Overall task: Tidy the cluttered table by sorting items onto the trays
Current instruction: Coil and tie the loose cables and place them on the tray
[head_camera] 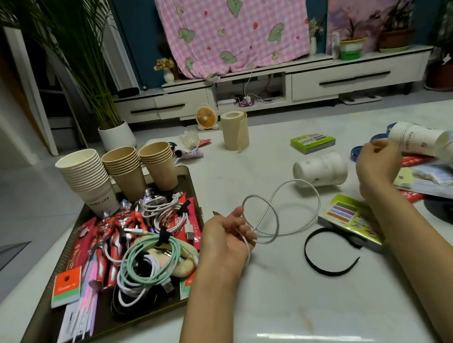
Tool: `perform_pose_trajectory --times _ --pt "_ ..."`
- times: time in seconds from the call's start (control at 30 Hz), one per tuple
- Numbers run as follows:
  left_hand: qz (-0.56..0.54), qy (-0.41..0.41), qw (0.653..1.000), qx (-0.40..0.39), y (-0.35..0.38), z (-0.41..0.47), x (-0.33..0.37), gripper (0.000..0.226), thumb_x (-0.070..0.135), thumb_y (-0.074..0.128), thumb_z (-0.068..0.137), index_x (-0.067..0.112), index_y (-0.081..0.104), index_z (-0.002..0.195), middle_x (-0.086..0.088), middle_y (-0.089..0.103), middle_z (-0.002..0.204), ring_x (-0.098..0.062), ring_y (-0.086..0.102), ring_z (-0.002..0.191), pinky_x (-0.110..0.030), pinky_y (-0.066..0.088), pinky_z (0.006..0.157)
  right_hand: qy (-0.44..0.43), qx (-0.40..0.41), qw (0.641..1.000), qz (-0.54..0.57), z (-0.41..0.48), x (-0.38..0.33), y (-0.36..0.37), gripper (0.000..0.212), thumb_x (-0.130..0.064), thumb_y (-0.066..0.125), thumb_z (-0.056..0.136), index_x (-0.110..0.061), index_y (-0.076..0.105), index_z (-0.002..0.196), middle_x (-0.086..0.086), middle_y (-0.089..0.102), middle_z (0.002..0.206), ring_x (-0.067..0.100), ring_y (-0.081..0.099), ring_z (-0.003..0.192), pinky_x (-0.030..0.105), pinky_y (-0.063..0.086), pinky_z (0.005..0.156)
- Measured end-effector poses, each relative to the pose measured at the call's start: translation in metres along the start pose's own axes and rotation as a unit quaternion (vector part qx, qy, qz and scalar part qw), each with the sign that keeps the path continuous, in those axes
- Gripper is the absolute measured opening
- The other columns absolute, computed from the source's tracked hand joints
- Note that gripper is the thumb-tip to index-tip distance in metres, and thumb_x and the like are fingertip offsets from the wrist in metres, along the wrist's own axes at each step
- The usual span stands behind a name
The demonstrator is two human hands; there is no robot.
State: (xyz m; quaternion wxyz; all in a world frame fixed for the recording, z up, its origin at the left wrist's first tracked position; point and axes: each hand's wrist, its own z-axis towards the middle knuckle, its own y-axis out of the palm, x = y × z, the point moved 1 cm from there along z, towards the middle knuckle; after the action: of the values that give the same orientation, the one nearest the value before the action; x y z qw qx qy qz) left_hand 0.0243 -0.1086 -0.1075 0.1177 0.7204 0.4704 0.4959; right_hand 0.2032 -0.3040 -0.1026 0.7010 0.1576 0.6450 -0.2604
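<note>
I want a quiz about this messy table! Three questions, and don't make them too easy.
1. Pick one: what does the left hand grip?
A. a white cable
B. a shuttlecock
C. a roll of paper

2. True or false: the black strap lies inside the tray.

3. Fill the gap: ___ stacks of paper cups stand at the tray's far end.

Key
1. A
2. False. The black strap lies on the table, to the right of the tray.
3. Three: one white stack and two brown.
</note>
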Motion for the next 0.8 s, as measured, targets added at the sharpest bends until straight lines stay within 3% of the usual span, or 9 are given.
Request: perform_pose_trajectory --times 0.1,0.17,0.23,0.3,0.33,0.43,0.57,0.67,0.8 --pt "0.007 0.0 1.0 -0.01 0.002 0.0 0.003 0.025 -0.001 0.03 0.073 0.0 0.054 0.08 0.001 0.04 0.042 -0.008 0.034 0.036 -0.012 0.027 0.038 -0.2 -0.01 0.98 -0.002 -0.039 -0.028 -0.006 0.022 -0.003 0.049 0.087 -0.004 0.054 0.109 0.013 0.054 0.114 0.023 0.051 0.106 0.037 0.043 0.095" --pt "0.015 0.002 1.0 -0.011 0.004 0.002 0.003 0.028 0.002 0.027 0.089 0.001 0.054 0.08 0.002 0.04 0.042 -0.007 0.032 0.04 -0.013 0.025 0.037 -0.297 -0.15 0.936 0.113 -0.084 -0.045 -0.005 0.022 -0.001 0.051 0.083 -0.009 0.054 0.103 0.006 0.058 0.097 0.014 0.056 0.09 0.03 0.048 0.086" --pt "0.016 0.02 1.0 -0.016 0.006 0.002 0.004 0.032 0.01 0.029 0.098 0.004 0.053 0.077 0.003 0.041 0.043 -0.005 0.033 0.039 -0.013 0.025 0.038 -0.369 -0.348 0.85 0.144 -0.133 -0.05 -0.005 0.022 -0.008 0.053 0.084 -0.016 0.052 0.105 -0.003 0.06 0.093 0.004 0.057 0.087 0.019 0.046 0.082" --pt "0.016 0.047 0.999 -0.01 0.006 0.001 0.005 0.033 0.015 0.032 0.1 0.011 0.051 0.073 0.005 0.041 0.047 -0.002 0.036 0.035 -0.009 0.027 0.035 -0.428 -0.491 0.757 0.043 -0.164 -0.043 -0.003 0.025 -0.021 0.055 0.088 -0.015 0.054 0.113 -0.005 0.06 0.103 0.004 0.055 0.097 0.018 0.042 0.088" --pt "0.02 0.061 0.998 0.002 0.004 0.001 0.006 0.034 0.018 0.034 0.101 0.013 0.049 0.071 0.006 0.041 0.046 0.001 0.036 0.031 -0.008 0.026 0.03 -0.447 -0.526 0.723 -0.016 -0.17 -0.039 -0.002 0.028 -0.026 0.055 0.09 -0.014 0.054 0.115 -0.004 0.06 0.106 0.006 0.054 0.1 0.019 0.041 0.09" --pt "0.023 0.109 0.993 0.037 -0.003 0.003 0.004 0.036 0.028 0.036 0.101 0.014 0.049 0.07 0.007 0.043 0.039 0.002 0.035 0.026 -0.008 0.021 0.025 -0.482 -0.53 0.691 -0.099 -0.169 -0.034 -0.002 0.027 -0.031 0.051 0.094 -0.015 0.056 0.115 -0.004 0.061 0.11 0.012 0.052 0.101 0.028 0.038 0.091" --pt "-0.007 0.182 0.983 0.008 -0.001 0.003 -0.002 0.039 0.032 0.031 0.101 0.01 0.054 0.078 -0.002 0.05 0.061 -0.01 0.048 0.057 -0.018 0.04 0.053 -0.584 -0.441 0.662 -0.162 -0.174 -0.034 -0.002 0.033 -0.043 0.039 0.094 -0.017 0.058 0.103 -0.005 0.061 0.105 0.014 0.053 0.1 0.029 0.027 0.099" --pt "-0.035 0.239 0.97 -0.019 -0.001 0.001 0.006 0.039 0.034 0.027 0.101 0.011 0.052 0.082 0.006 0.039 0.047 -0.007 0.037 0.047 -0.016 0.032 0.046 -0.639 -0.341 0.663 -0.192 -0.171 -0.035 -0.003 0.037 -0.041 0.039 0.091 -0.012 0.061 0.087 0.005 0.063 0.101 0.021 0.059 0.094 0.036 0.031 0.101" --pt "-0.15 0.234 0.956 -0.093 -0.008 -0.01 0.033 0.04 0.034 0.027 0.101 0.013 0.047 0.073 0.007 0.032 0.042 -0.007 0.033 0.038 -0.021 0.031 0.052 -0.67 -0.332 0.646 -0.153 -0.165 -0.035 -0.004 0.043 -0.034 0.046 0.091 -0.005 0.065 0.065 0.01 0.068 0.089 0.029 0.065 0.091 0.039 0.041 0.1"
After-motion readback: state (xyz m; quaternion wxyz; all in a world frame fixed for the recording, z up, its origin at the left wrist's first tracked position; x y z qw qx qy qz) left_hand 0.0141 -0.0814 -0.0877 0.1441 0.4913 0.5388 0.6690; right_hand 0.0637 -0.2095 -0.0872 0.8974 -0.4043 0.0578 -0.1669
